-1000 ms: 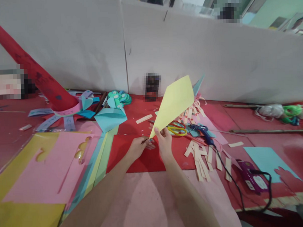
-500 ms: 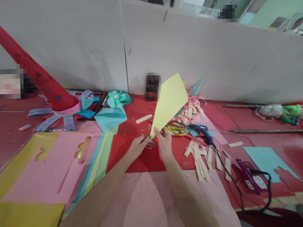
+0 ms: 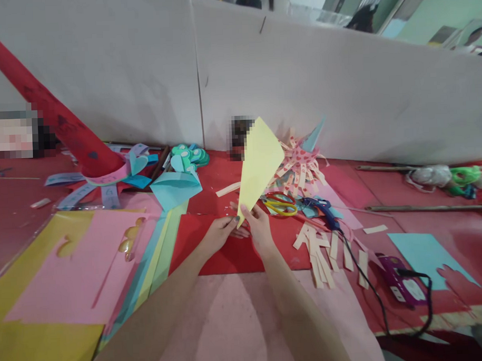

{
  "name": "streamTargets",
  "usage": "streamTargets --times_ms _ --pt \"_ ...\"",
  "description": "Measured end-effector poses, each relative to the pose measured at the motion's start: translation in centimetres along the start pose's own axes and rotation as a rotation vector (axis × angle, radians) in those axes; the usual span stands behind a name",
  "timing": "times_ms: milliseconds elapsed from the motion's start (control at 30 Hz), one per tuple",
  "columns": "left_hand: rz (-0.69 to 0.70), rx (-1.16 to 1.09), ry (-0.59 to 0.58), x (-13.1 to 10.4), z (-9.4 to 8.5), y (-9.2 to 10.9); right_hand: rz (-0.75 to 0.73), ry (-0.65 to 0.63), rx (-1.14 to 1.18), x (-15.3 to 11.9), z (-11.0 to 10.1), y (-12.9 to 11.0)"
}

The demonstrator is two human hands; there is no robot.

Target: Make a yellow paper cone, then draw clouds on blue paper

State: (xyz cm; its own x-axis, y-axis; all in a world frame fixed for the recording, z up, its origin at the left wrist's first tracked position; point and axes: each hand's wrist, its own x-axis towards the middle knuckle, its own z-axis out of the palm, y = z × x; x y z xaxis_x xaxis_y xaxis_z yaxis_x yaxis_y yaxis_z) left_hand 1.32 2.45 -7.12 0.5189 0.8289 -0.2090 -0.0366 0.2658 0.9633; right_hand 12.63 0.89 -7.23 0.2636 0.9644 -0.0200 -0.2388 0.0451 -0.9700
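Observation:
A pale yellow paper (image 3: 261, 161), shaped like a narrow cone or wedge, stands tilted with its pointed end down. My left hand (image 3: 223, 232) pinches the paper near its lower tip. Close beside it, my right hand (image 3: 257, 224) grips the lower right edge, thumb on the near face. Both hands are above a red sheet (image 3: 283, 247). Just right of the paper lie yellow-handled scissors (image 3: 281, 206) and a blue glue gun (image 3: 324, 212).
Cream paper strips (image 3: 317, 257), a purple power box (image 3: 403, 285) with a black cord and a light blue sheet (image 3: 417, 258) lie right. Coloured sheets (image 3: 70, 276) and a tall red cone (image 3: 65, 118) are left. A white partition (image 3: 320, 93) rises behind.
The yellow paper has swung left and more upright, uncovering more of the fringed pink decoration behind it. My right hand has shifted slightly left; both hands still hold the paper.

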Motion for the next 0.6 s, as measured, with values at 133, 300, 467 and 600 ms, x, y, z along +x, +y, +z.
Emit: streamTargets --times_ms 133,300,467,600 --pt "0.030 -0.027 0.044 0.00 0.03 -0.17 0.009 0.040 -0.011 0.08 -0.08 -0.08" --pt "0.081 0.071 0.138 0.12 -0.14 -0.20 0.041 0.075 -0.012 0.13 0.02 -0.12" --pt "0.104 0.137 0.171 0.08 -0.31 -0.27 0.042 0.086 0.009 0.02 0.26 0.20" --pt "0.068 0.120 0.174 0.11 -0.24 -0.11 0.101 0.012 0.042 -0.18 0.33 -0.24"
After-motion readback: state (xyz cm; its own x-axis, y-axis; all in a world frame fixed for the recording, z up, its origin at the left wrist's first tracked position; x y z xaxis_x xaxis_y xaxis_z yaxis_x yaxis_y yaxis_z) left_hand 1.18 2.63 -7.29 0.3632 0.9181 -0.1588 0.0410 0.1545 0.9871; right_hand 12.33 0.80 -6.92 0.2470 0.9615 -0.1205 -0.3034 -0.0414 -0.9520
